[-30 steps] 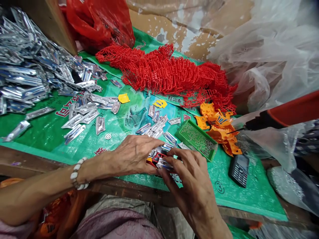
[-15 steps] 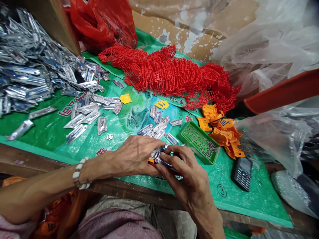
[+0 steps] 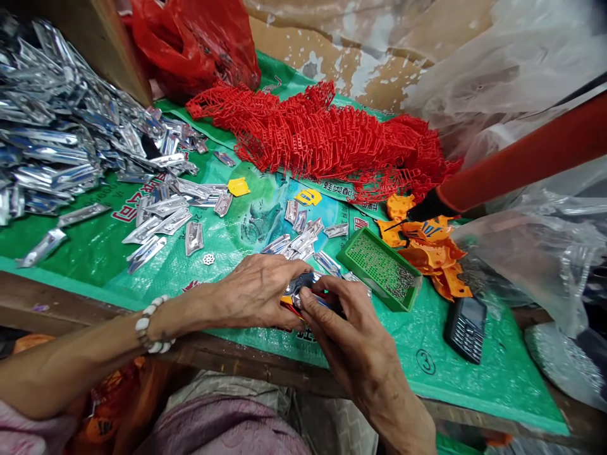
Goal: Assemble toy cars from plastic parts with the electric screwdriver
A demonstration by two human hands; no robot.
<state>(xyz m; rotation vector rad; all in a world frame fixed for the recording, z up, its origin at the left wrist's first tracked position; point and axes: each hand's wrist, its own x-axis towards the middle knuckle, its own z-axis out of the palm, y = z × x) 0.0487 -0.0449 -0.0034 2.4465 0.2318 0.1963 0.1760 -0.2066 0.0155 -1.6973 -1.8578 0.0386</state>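
Observation:
My left hand point(image 3: 260, 287) is closed around the far side of a small assembly of dark, silver and orange plastic parts point(image 3: 300, 285). From the other side, the thumb and fingers of my right hand point(image 3: 353, 322) pinch the same assembly, hiding much of it. Just beyond my fingers lies a small cluster of shiny silver plastic parts point(image 3: 303, 240). A green tray point(image 3: 353, 256) of tiny screws stands close to my right hand. An electric screwdriver with a red-orange body point(image 3: 512, 158) slants in from the right, its thin bit over orange shell pieces point(image 3: 434, 253).
A large heap of silver parts point(image 3: 57, 126) fills the left. Red lattice pieces point(image 3: 313, 139) are piled along the back, beside a red plastic bag point(image 3: 199, 44). Two yellow pieces point(image 3: 238, 186) lie mid-table. A keypad phone point(image 3: 467, 328) rests at right, near clear plastic bags point(image 3: 531, 253).
The screwdriver has swung left and down, so its black nose and bit now show above the orange pieces. The assembly has turned slightly in my hands, showing a dark part.

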